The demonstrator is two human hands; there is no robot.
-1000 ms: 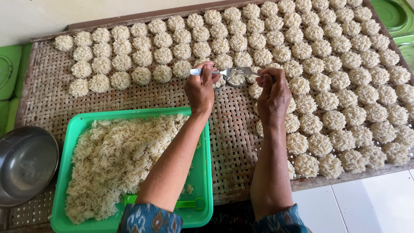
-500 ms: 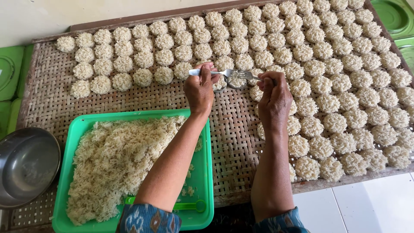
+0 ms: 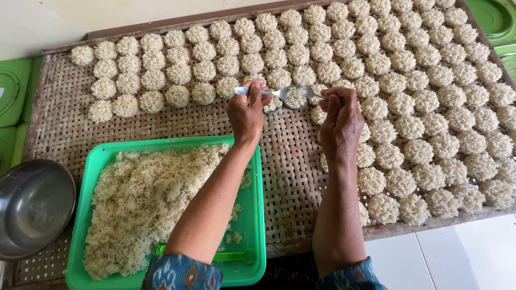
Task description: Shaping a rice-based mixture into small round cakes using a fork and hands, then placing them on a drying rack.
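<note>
My left hand (image 3: 246, 111) grips the handle of a metal spoon (image 3: 285, 94) that lies level over the woven bamboo mat (image 3: 290, 172). A round cake of rice fills the spoon's bowl. My right hand (image 3: 339, 121) holds a metal fork (image 3: 312, 92) whose tines press on the rice in the spoon. Both hands hover at the mat's middle, between two fields of round rice cakes (image 3: 419, 102). Below my left forearm stands a green plastic tray (image 3: 257, 215) holding a heap of loose cooked rice (image 3: 134, 204).
A metal bowl (image 3: 32, 207) sits at the left edge. Green plastic lids (image 3: 13, 88) lie at far left and green trays (image 3: 492, 19) at top right. A green ring-handled tool (image 3: 236, 255) lies in the tray. White tiled floor (image 3: 457, 258) shows at bottom right.
Both hands shifted slightly upward on the mat. The spoon and fork came together, the fork now resting across the rice in the spoon.
</note>
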